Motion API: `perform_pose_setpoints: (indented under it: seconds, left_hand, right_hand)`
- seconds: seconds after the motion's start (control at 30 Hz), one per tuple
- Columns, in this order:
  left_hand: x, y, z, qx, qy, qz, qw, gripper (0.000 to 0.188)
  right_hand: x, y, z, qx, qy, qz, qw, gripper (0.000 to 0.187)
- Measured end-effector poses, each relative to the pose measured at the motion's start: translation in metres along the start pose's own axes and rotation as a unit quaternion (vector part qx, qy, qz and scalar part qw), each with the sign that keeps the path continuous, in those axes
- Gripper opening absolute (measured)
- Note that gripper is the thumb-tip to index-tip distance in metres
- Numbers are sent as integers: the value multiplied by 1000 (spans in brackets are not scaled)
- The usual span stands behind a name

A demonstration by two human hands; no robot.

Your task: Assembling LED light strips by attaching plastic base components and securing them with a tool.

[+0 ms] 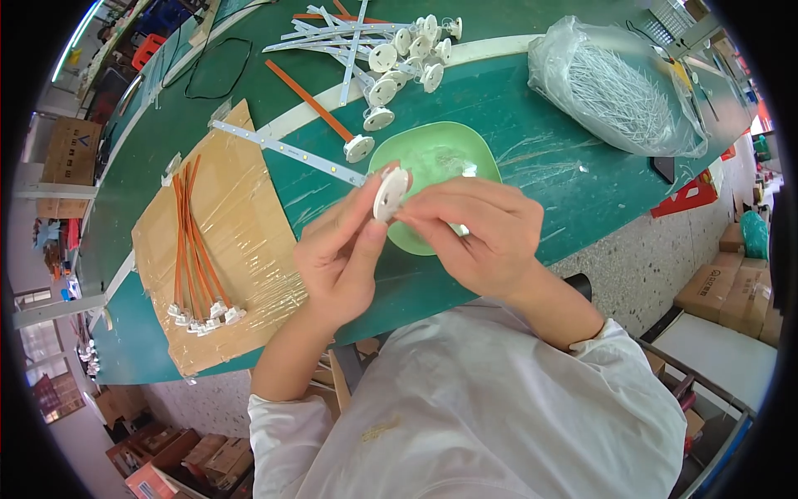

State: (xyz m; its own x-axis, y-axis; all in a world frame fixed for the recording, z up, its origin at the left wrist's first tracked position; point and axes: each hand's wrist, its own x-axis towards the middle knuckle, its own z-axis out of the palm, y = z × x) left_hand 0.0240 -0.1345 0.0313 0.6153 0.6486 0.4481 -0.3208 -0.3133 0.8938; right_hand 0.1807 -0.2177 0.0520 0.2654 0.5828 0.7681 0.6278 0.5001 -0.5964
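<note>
Between thumb and fingers of my left hand (pixel 345 258) is a white round cap (pixel 389 195), tilted so its flat face turns to the right. From behind it, an LED strip (pixel 291 152) runs out to the upper left; the joint is hidden by my fingers. My right hand (pixel 486 237) is pinched at the cap's right edge, and whatever its fingertips hold is too small or covered to name. Under both hands sits a light green bowl (pixel 449 137) with a few small shiny bits inside. An orange strip (pixel 309 100) with a white cap lies just beyond.
A pile of capped LED strips (pixel 391 58) lies at the far side. On the left, a cardboard sheet (pixel 258 274) bears several orange strips (pixel 195 241) with white ends. A clear bag (pixel 615 91) of thin white pieces rests at the right, by a dark phone-like object (pixel 662 169) on the green table (pixel 532 141).
</note>
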Motion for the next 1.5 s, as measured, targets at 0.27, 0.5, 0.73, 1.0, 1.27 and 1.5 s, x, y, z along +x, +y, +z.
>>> perform_pose_setpoints:
  seconds: [0.27, 0.5, 0.73, 1.0, 1.27, 1.5]
  left_hand:
    - [-15, 19, 24, -40, 7, -15, 999, 42]
    - [-22, 28, 57, 12, 59, 19, 998, 42]
    - [-38, 13, 59, -82, 43, 42, 995, 42]
    - [-44, 16, 73, -131, 29, 47, 990, 40]
    - [-46, 10, 76, -114, 70, 46, 990, 40]
    - [-54, 4, 64, -76, 8, 62, 995, 37]
  right_hand:
    - [1, -11, -27, 65, -19, 5, 998, 17]
    - [-8, -14, -46, 88, -46, 23, 995, 18]
    - [-14, -14, -68, 128, -151, 21, 980, 23]
    - [-39, -8, -54, 100, -21, -60, 993, 19]
    - [-43, -16, -45, 52, -26, -55, 997, 19]
    - [-42, -20, -42, 29, -27, -46, 998, 17]
